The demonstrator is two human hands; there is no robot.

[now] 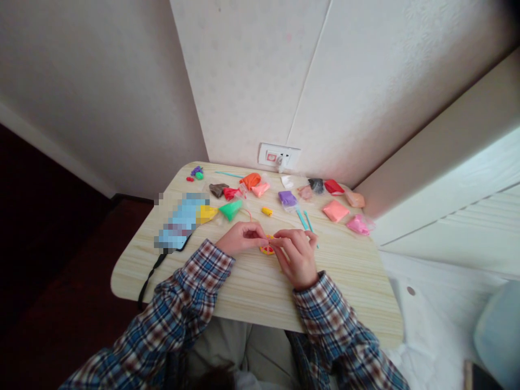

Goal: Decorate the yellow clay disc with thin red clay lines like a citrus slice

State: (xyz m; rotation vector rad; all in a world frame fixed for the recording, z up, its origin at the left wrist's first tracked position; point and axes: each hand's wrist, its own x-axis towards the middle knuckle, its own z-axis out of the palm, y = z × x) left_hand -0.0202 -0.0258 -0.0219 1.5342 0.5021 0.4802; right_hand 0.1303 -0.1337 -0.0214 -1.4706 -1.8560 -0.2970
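Observation:
A small round modelling-clay piece point(267, 249), with a yellow rim and red sections, lies on the table between my hands. My left hand point(246, 238) is closed in a pinch at its left edge. From behind those fingers a thin reddish clay strand point(249, 214) curves up, its lower part hidden. On the other side, my right hand point(296, 254) pinches thumb and forefinger together over the piece; what sits between the tips is too small to make out. A short yellow clay piece point(267, 211) lies just beyond.
Bags of coloured clay, among them green point(231, 210), purple point(287, 199) and pink point(359, 224), spread across the table's point(252, 292) far half. Blue modelling tools point(303, 219) lie right of centre. A blurred phone point(182, 219) with a black strap is left. A wall socket point(279, 156) is behind.

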